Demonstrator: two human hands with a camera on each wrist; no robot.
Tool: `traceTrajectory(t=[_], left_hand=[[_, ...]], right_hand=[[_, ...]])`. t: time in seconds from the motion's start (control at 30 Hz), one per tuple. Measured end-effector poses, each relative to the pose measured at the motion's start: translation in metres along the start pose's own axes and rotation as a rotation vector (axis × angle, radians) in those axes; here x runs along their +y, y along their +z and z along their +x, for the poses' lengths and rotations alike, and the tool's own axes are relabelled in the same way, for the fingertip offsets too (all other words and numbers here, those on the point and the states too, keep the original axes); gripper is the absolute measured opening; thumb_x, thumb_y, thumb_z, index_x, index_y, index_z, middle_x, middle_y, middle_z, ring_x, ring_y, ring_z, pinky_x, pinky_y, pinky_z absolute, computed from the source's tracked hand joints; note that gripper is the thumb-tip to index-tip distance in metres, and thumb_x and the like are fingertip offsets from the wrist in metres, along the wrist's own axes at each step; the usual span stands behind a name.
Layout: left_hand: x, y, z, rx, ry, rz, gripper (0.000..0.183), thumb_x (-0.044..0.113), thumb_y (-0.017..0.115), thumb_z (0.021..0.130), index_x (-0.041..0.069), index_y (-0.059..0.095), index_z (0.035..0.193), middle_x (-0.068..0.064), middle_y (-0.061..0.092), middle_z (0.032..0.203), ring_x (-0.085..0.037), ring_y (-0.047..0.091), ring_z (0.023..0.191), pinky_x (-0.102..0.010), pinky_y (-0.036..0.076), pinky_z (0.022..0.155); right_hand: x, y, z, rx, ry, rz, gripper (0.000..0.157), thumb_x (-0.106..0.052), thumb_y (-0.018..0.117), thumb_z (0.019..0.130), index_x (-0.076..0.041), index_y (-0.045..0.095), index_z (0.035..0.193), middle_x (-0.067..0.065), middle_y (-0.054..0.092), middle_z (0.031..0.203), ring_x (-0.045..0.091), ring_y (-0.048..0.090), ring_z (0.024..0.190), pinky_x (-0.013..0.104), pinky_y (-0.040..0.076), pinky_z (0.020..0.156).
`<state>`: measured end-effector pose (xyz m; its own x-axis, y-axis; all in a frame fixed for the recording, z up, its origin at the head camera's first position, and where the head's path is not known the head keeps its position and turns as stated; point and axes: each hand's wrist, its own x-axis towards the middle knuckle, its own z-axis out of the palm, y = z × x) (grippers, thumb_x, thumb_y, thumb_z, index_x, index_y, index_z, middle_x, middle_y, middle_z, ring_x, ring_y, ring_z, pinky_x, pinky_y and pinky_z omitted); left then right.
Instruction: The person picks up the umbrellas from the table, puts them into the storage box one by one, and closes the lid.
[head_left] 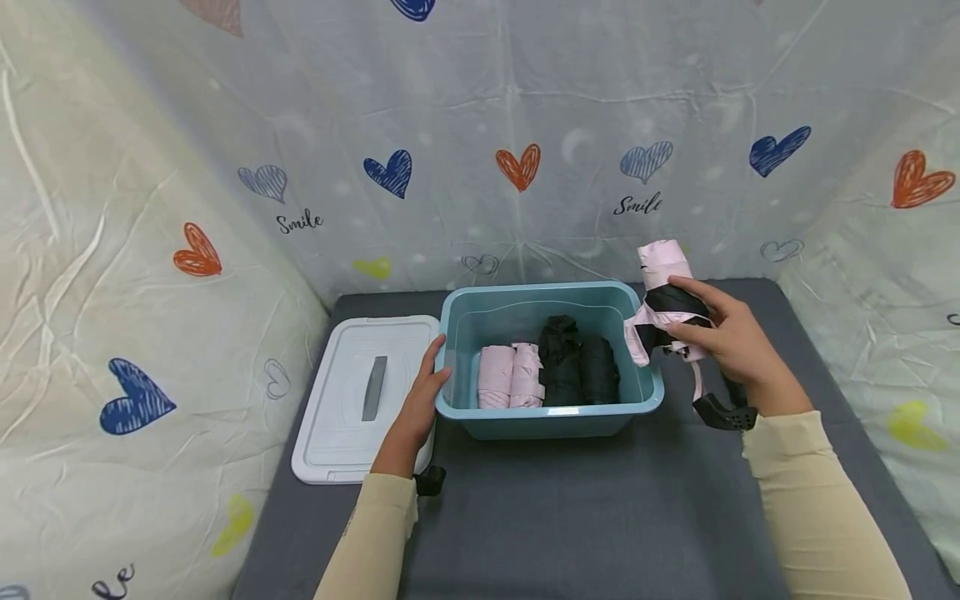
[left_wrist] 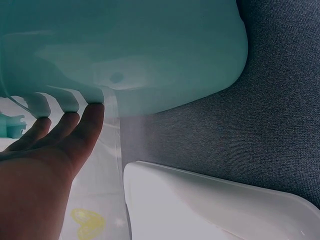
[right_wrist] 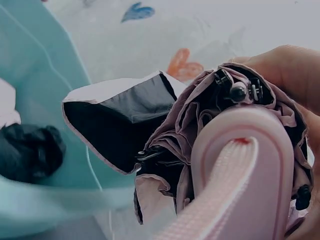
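In the head view my right hand [head_left: 723, 333] grips a pink folded umbrella [head_left: 663, 265] above the right end of a blue-green storage bin [head_left: 540, 423]. A loose flap of its canopy, black on the inside, hangs toward the bin. The right wrist view shows the umbrella's pink handle end [right_wrist: 245, 170], with a strap, and bunched folds around it. My left hand [head_left: 420, 400] touches the bin's left side, its fingers [left_wrist: 90, 127] extended against the outer wall. Inside the bin, two pink rolled bundles [head_left: 496, 375] stand beside two black ones [head_left: 599, 371].
A white lid [head_left: 345, 450] with a grey handle lies left of the bin, close to my left forearm. Dark grey cloth covers the table [head_left: 570, 517]. A curtain [head_left: 450, 75] printed with hearts hangs behind and at both sides.
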<state>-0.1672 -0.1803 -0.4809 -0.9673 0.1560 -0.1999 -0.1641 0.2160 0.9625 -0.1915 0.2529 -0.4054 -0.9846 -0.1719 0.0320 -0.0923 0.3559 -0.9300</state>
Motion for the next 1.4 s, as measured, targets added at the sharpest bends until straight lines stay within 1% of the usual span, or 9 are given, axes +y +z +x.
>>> traceTrajectory(t=[0.17, 0.33, 0.53, 0.67, 0.83, 0.97, 1.13, 1.23, 1.4], left_hand=[[0.0, 0.0, -0.001, -0.001, 0.011, -0.001, 0.055, 0.031, 0.033, 0.104, 0.036, 0.012, 0.155, -0.004, 0.002, 0.164, -0.037, 0.009, 0.149, -0.064, 0.017, 0.113], [0.0, 0.0, -0.001, 0.002, 0.011, -0.001, 0.055, 0.032, 0.033, 0.104, 0.037, 0.012, 0.155, -0.004, 0.002, 0.164, -0.036, 0.01, 0.149, -0.064, 0.017, 0.113], [-0.002, 0.001, 0.0, 0.005, 0.007, 0.004, 0.055, 0.033, 0.032, 0.104, 0.037, 0.011, 0.155, -0.003, 0.002, 0.164, -0.034, 0.012, 0.149, -0.064, 0.018, 0.113], [-0.003, 0.001, 0.0, 0.006, 0.004, 0.004, 0.055, 0.033, 0.032, 0.104, 0.038, 0.011, 0.155, -0.003, 0.002, 0.164, -0.034, 0.012, 0.149, -0.064, 0.018, 0.113], [-0.003, 0.001, -0.001, 0.007, 0.005, 0.009, 0.054, 0.033, 0.031, 0.105, 0.038, 0.011, 0.155, -0.003, 0.002, 0.164, -0.034, 0.011, 0.149, -0.065, 0.017, 0.113], [-0.003, 0.001, -0.002, 0.009, 0.008, 0.011, 0.054, 0.033, 0.031, 0.105, 0.038, 0.011, 0.155, -0.003, 0.002, 0.164, -0.034, 0.01, 0.149, -0.065, 0.016, 0.113], [-0.005, 0.0, -0.001, 0.008, 0.012, 0.008, 0.054, 0.033, 0.032, 0.104, 0.038, 0.011, 0.154, -0.002, 0.002, 0.164, -0.034, 0.011, 0.149, -0.064, 0.016, 0.113], [-0.005, 0.0, -0.001, 0.008, 0.016, 0.006, 0.054, 0.033, 0.032, 0.104, 0.038, 0.012, 0.154, -0.002, 0.002, 0.164, -0.033, 0.011, 0.149, -0.064, 0.017, 0.113], [-0.005, 0.0, -0.001, 0.012, 0.014, 0.007, 0.054, 0.033, 0.032, 0.104, 0.039, 0.012, 0.154, -0.002, 0.003, 0.164, -0.033, 0.011, 0.149, -0.065, 0.016, 0.113]], right_hand=[[-0.006, 0.012, 0.011, -0.032, 0.0, 0.05, 0.068, -0.017, 0.068, 0.09, -0.03, 0.037, 0.149, 0.019, 0.032, 0.146, 0.018, 0.056, 0.101, 0.024, 0.054, 0.074], [-0.012, 0.025, 0.024, -0.049, 0.018, 0.099, 0.067, -0.017, 0.07, 0.089, -0.031, 0.04, 0.147, 0.013, 0.032, 0.149, 0.027, 0.052, 0.109, 0.026, 0.053, 0.077], [-0.02, 0.037, 0.038, -0.112, -0.024, 0.175, 0.065, -0.011, 0.068, 0.089, -0.026, 0.04, 0.147, 0.014, 0.034, 0.145, 0.023, 0.056, 0.104, 0.029, 0.055, 0.075], [-0.023, 0.044, 0.044, -0.147, -0.029, 0.191, 0.065, -0.01, 0.067, 0.09, -0.024, 0.039, 0.147, 0.014, 0.033, 0.145, 0.023, 0.055, 0.104, 0.029, 0.054, 0.074], [-0.027, 0.055, 0.052, -0.164, -0.036, 0.18, 0.064, -0.01, 0.067, 0.09, -0.021, 0.039, 0.146, 0.013, 0.03, 0.148, 0.029, 0.051, 0.109, 0.03, 0.054, 0.075], [-0.028, 0.067, 0.06, -0.177, -0.037, 0.178, 0.063, -0.01, 0.068, 0.089, -0.02, 0.041, 0.144, 0.013, 0.03, 0.148, 0.031, 0.052, 0.109, 0.031, 0.054, 0.075], [-0.029, 0.082, 0.068, -0.239, -0.019, 0.169, 0.061, -0.01, 0.068, 0.089, -0.019, 0.042, 0.143, 0.016, 0.036, 0.143, 0.032, 0.054, 0.108, 0.035, 0.054, 0.076], [-0.031, 0.089, 0.072, -0.282, -0.018, 0.127, 0.06, -0.012, 0.068, 0.089, -0.02, 0.043, 0.143, 0.017, 0.038, 0.141, 0.033, 0.056, 0.105, 0.036, 0.054, 0.075], [-0.034, 0.102, 0.076, -0.314, -0.039, 0.022, 0.058, -0.017, 0.07, 0.088, -0.023, 0.046, 0.14, 0.015, 0.039, 0.141, 0.033, 0.056, 0.105, 0.037, 0.054, 0.077]])
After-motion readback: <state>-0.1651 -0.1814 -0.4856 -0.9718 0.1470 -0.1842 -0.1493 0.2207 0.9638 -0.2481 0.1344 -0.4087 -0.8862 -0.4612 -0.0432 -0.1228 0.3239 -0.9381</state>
